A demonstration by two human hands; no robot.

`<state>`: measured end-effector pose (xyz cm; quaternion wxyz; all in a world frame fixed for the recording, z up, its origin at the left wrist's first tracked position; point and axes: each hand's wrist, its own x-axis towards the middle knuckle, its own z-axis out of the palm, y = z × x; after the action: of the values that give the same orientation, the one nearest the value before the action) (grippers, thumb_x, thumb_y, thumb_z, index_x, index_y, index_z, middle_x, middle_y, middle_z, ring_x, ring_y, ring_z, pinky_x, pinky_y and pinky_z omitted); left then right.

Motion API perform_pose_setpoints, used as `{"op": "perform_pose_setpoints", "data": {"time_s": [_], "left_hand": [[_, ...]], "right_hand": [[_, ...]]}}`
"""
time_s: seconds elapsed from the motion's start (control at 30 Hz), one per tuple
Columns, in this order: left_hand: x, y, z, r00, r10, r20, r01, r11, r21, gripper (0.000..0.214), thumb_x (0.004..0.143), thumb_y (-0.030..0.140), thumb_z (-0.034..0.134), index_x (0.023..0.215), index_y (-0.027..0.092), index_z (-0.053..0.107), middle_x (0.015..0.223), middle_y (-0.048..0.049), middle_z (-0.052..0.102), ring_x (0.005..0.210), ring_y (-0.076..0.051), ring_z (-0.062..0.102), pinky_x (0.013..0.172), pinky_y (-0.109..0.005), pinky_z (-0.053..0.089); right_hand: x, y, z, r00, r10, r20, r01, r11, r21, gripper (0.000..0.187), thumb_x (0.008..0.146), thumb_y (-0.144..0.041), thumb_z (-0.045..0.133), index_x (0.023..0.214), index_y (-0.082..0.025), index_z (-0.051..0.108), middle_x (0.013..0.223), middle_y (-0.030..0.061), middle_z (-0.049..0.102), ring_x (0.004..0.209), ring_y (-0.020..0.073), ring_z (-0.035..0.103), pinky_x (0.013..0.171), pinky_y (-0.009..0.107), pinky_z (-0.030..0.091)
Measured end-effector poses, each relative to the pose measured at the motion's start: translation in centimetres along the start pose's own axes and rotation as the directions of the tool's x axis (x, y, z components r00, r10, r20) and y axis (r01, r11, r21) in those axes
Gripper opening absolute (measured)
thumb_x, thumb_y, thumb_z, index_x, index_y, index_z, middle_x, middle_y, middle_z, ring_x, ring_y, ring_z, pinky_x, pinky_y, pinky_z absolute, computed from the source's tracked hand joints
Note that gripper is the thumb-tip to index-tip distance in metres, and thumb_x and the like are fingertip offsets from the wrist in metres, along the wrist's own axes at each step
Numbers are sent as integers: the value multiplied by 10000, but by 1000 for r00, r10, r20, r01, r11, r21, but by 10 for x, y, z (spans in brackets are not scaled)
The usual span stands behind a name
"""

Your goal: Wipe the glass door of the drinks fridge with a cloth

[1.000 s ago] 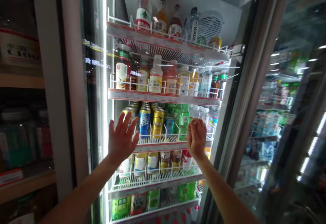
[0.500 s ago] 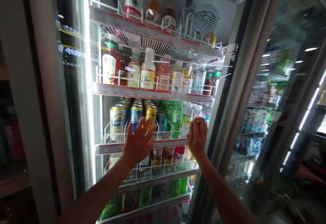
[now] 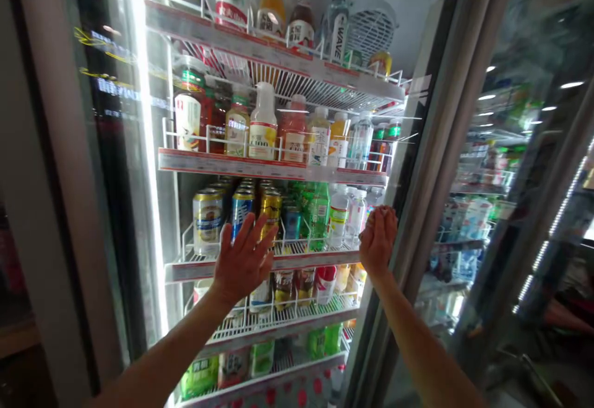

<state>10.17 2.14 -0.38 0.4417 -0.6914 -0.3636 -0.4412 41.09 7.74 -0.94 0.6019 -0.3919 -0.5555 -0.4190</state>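
Note:
My left hand (image 3: 244, 262) is raised with its fingers spread, flat at the glass door of a lit drinks cooler, in front of the beer cans (image 3: 208, 222). It holds nothing. My right hand (image 3: 379, 241) is closed on a crumpled cloth (image 3: 383, 211), only partly visible under the fingers, against the glass near the door's right frame (image 3: 431, 148). Behind the glass, close to that hand, stand a green bottle (image 3: 320, 216) and several clear bottles (image 3: 356, 213).
Wire shelves hold bottled drinks above, such as a white-capped bottle (image 3: 263, 126), and more cans (image 3: 284, 287) below. A bright light strip (image 3: 147, 117) runs down the left side. Another glass door (image 3: 487, 210) on the right shows reflected shelves.
My right hand has moved to the right across the glass, from the clear bottles toward the door frame, with the cloth. My left hand stays spread, slightly further left in view.

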Motion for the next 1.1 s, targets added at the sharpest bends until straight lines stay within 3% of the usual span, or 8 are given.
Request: {"op": "perform_pose_setpoints", "data": {"time_s": [0.17, 0.33, 0.53, 0.73, 0.97, 1.1], "left_hand": [[1, 1, -1, 1000, 3, -5, -3, 1000, 10, 626, 818, 317, 525, 1401, 265, 302, 1448, -65, 347, 1394, -210, 178, 1146, -474, 52], [1, 1, -1, 1000, -2, -2, 2, 1000, 7, 637, 816, 311, 527, 1407, 263, 293, 1461, -70, 322, 1397, -215, 167, 1145, -477, 49], [0, 1, 0, 1000, -2, -2, 2, 1000, 3, 641, 819, 315, 525, 1410, 268, 281, 1468, -66, 310, 1397, -211, 171, 1144, -479, 52], [1, 2, -3, 1000, -13, 16, 13, 1000, 4, 659, 817, 303, 533, 1417, 274, 263, 1475, -64, 289, 1394, -215, 175, 1148, -463, 41], [2, 1, -5, 1000, -14, 27, 14, 1000, -10, 654, 819, 313, 541, 1414, 275, 272, 1453, -72, 326, 1393, -209, 175, 1149, -461, 47], [0, 0, -3, 1000, -14, 19, 15, 1000, -10, 640, 812, 313, 548, 1402, 266, 305, 1438, -78, 360, 1392, -213, 182, 1150, -461, 51]], "right_hand": [[-19, 9, -6, 997, -69, 33, 69, 998, 8, 515, 879, -194, 390, 1390, -177, 335, 1403, 170, 397, 1346, 299, 309, 1033, 610, 324], [14, 20, 0, 999, -40, -31, 39, 999, -5, 477, 892, -205, 358, 1368, -166, 378, 1392, 165, 410, 1347, 274, 311, 1055, 568, 322], [9, 18, -2, 998, -64, -3, 64, 998, 14, 492, 890, -199, 370, 1381, -181, 357, 1396, 152, 410, 1347, 265, 312, 1065, 570, 307], [43, 24, 6, 998, 15, -58, -13, 1000, 22, 451, 891, -231, 360, 1330, -151, 434, 1378, 160, 429, 1340, 251, 317, 1070, 539, 315], [11, 8, -2, 999, -45, 26, 43, 998, 53, 500, 880, -209, 385, 1379, -196, 363, 1420, 135, 388, 1362, 271, 281, 1067, 578, 294], [53, 8, 12, 999, 22, -43, -20, 998, 55, 467, 882, -236, 367, 1341, -168, 424, 1391, 142, 420, 1341, 269, 318, 1072, 565, 292]]}}
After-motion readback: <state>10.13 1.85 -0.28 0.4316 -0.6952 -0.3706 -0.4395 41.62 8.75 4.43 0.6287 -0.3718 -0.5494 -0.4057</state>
